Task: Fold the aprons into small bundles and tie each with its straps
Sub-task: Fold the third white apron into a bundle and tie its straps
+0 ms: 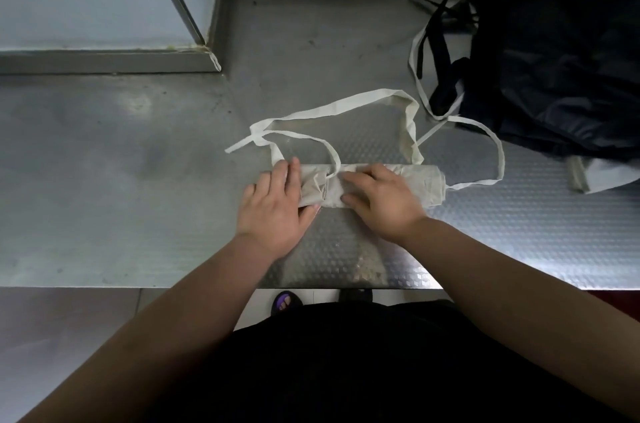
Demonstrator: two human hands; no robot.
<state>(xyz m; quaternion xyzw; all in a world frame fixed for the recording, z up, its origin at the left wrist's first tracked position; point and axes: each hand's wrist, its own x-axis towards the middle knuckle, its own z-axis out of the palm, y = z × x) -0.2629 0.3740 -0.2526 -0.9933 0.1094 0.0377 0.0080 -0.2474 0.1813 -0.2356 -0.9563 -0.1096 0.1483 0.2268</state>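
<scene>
A beige apron (420, 184), rolled into a long bundle, is laid near the front edge of the steel bench (104, 180). Its left end is pressed down by the flat-fingered left hand (273, 204), its middle by the flat right hand (381, 201). Its straps (332, 109) are spread in loose loops behind it. A heap of dark aprons (554, 76) is piled at far right.

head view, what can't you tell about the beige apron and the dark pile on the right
- Beige apron: most of it lies under the left hand and right hand in the head view, folds there hidden.
- Dark pile: cut off by the right edge of the head view, aprons uncountable.
- Straps: their joins are covered by the hands.
</scene>
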